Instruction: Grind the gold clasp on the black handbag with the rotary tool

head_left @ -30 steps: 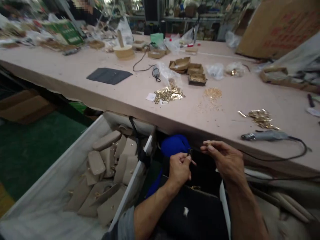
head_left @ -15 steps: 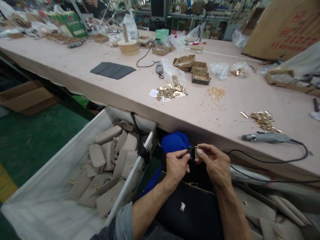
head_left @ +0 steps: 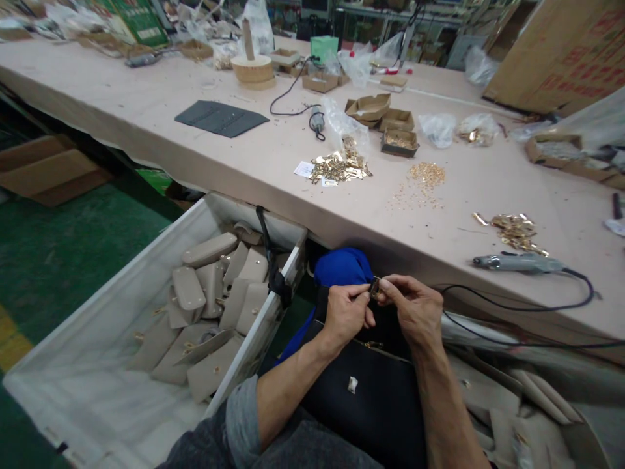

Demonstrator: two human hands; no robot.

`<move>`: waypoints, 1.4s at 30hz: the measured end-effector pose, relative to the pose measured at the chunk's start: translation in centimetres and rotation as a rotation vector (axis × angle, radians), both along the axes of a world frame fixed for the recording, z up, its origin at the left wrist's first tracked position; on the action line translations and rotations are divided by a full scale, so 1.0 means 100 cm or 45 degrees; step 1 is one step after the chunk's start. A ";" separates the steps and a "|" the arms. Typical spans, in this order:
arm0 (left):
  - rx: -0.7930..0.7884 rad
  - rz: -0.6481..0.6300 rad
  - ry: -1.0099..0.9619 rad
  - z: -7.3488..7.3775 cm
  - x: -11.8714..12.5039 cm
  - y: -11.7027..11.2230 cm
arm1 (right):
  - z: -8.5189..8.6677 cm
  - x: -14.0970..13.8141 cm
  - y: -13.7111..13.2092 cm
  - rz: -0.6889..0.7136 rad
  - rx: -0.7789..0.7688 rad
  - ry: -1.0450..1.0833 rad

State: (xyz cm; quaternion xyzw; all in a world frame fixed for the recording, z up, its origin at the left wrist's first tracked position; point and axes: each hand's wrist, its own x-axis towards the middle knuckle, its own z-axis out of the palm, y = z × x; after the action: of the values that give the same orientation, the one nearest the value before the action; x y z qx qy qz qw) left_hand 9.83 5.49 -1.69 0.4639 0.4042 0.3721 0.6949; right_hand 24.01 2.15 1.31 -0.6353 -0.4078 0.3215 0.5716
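Pinching fitting (head_left: 374,288) near table edge (head_left: 342,221)

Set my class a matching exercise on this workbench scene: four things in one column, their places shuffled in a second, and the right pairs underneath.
Things
1. Grey electric screwdriver
2. Beige bags
3. Small metal hardware
4. Dark flat sheet

Places
A. At the fingertips of the left hand and the right hand
B. On the table, beyond the white bin as seen here
C. Near the table's front edge, with a cable at one end
D. Inside the white bin

Right pairs: 1-C, 2-D, 3-A, 4-B
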 end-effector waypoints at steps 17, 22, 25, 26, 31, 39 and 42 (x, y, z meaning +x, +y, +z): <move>-0.040 -0.061 -0.062 -0.001 -0.002 0.000 | 0.002 -0.009 0.002 -0.056 0.033 -0.104; -0.020 -0.063 -0.072 0.000 -0.003 0.001 | 0.001 -0.010 0.003 -0.058 0.045 -0.121; 0.006 -0.042 -0.048 0.002 -0.002 0.001 | -0.001 -0.010 0.003 -0.061 0.044 -0.092; 0.007 -0.038 -0.045 0.002 -0.002 0.001 | -0.002 -0.010 0.003 -0.065 0.044 -0.085; 0.019 -0.035 -0.048 -0.002 -0.001 0.001 | -0.007 -0.008 0.003 -0.075 0.025 -0.073; 0.046 -0.022 -0.042 -0.003 -0.001 0.001 | -0.005 -0.012 0.003 -0.081 0.020 -0.071; 0.037 -0.012 -0.042 0.000 -0.001 0.000 | -0.004 -0.014 0.003 -0.089 0.025 -0.084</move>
State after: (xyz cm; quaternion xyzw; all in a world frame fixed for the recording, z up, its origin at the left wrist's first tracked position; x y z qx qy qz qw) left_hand 9.68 5.54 -1.68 0.4695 0.3852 0.3822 0.6964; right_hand 22.65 2.48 0.90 -0.6537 -0.4071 0.2763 0.5750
